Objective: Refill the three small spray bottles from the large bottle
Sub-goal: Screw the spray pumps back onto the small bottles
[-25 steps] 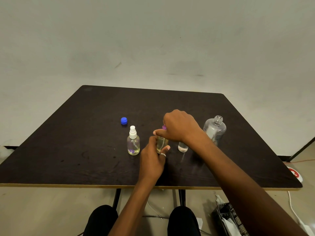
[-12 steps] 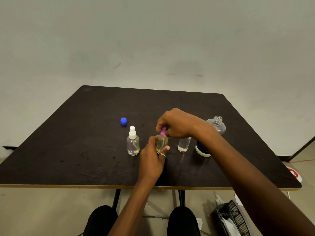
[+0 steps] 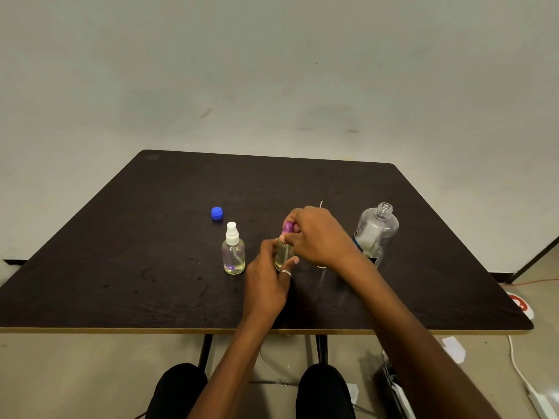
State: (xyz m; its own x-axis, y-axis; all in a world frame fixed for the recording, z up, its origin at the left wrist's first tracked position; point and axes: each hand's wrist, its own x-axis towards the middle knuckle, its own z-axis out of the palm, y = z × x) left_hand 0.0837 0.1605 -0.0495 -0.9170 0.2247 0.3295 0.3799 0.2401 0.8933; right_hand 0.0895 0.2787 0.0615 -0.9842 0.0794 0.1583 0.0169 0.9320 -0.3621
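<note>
Knees (image 3: pixel 181 388): two dark-clad knees at the bottom edge of the view, under the near edge of the tabletop.
Floor items: a white cable (image 3: pixel 526 385) and a dark basket (image 3: pixel 393 391) lie on the floor at lower right; a red-and-white object (image 3: pixel 521 304) sits beyond the right corner of the tabletop.
Tabletop (image 3: pixel 121 267): dark surface with a light near edge; it carries all the bottles.
Left hand (image 3: pixel 266 282): reaches in from below; its fingers (image 3: pixel 292 262) wrap the body of the middle spray bottle and hold it upright on the tabletop. A ring (image 3: pixel 286 273) sits on one finger.
Middle spray bottle (image 3: pixel 282 252): small, clear, filled with pale yellow liquid, largely covered by both hands.
Right hand (image 3: pixel 317 237): comes from the lower right and sits over the top of the middle spray bottle; its fingers are pinched closed on the purple spray cap (image 3: pixel 288 227).
Left spray bottle (image 3: pixel 233 252): stands upright just left of the left hand, untouched, white sprayer fitted, pale yellow liquid inside.
Third spray bottle: mostly hidden behind the right hand; only a sliver of its base (image 3: pixel 321 266) shows, so its fill level cannot be told.
Large bottle (image 3: pixel 376 231): clear, uncapped, upright at the right, behind the right forearm.
Blue cap (image 3: pixel 217 213): lies alone on the tabletop, behind the left spray bottle.
Wall (image 3: pixel 272 71): plain, light, behind the far edge.
</note>
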